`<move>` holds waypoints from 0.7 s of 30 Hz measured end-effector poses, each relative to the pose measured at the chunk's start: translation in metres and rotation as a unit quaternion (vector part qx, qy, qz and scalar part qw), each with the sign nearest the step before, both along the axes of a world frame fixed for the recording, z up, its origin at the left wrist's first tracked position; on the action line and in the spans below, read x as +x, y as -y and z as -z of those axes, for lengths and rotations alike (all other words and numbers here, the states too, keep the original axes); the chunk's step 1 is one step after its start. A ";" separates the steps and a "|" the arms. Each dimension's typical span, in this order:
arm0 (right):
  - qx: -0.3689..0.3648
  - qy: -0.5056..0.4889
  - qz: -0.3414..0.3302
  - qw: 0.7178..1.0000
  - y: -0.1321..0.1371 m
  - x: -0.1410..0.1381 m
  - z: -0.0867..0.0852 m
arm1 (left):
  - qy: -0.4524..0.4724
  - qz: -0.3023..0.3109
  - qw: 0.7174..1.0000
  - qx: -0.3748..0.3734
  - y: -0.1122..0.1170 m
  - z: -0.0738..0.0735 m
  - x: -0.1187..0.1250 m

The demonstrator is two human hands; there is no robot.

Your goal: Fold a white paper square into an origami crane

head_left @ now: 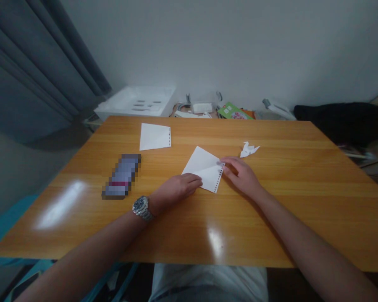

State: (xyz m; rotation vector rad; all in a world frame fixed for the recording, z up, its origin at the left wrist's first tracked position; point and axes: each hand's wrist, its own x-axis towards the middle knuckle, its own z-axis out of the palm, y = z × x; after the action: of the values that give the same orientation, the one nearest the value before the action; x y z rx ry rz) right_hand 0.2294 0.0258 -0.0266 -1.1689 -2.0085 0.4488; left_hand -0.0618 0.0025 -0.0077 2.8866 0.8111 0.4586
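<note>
A white sheet of notepaper (204, 167) lies turned at an angle on the wooden table in front of me, its punched edge facing right. My left hand (184, 186) rests on its near left edge, fingers together and curled over the paper. At the right corner, by the punched holes, my right hand (239, 172) pinches the sheet between thumb and fingers. The undersides of my fingertips are hidden. A silver watch (141, 207) is on my left wrist. Just beyond my right hand stands a small folded paper crane (248, 149).
Another sheet with a punched edge (155, 136) lies at the table's back left. A pixelated phone-like object (122, 176) is left of my left hand. Behind the wooden table (290, 167) are a white foam tray (138, 98), a green booklet (233, 110) and dark cloth (343, 121).
</note>
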 end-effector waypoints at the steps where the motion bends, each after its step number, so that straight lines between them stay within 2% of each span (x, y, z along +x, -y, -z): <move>1: 0.004 0.011 -0.008 1.000 0.001 -0.001 -0.001 | 0.005 0.008 1.000 0.002 0.000 0.000 0.001; 7: 0.013 0.095 -0.056 0.994 0.006 -0.010 -0.004 | 0.026 0.025 0.999 -0.013 0.004 0.001 0.008; 13: 0.009 0.168 -0.094 0.981 0.005 -0.014 0.008 | 0.030 0.043 0.997 -0.053 0.007 -0.004 0.017; 17: -0.001 0.168 -0.101 0.981 0.004 -0.013 0.014 | 0.057 -0.024 0.997 -0.047 0.001 -0.007 0.026; 21: -0.010 0.186 -0.115 0.976 0.004 -0.013 0.013 | 0.031 -0.121 0.992 0.002 -0.014 0.001 0.035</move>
State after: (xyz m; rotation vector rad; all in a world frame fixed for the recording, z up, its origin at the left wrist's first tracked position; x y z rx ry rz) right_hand 0.2166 0.0220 -0.0392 -1.0991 -2.4854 0.3854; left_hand -0.0273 0.0162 -0.0091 2.7720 1.1579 0.5684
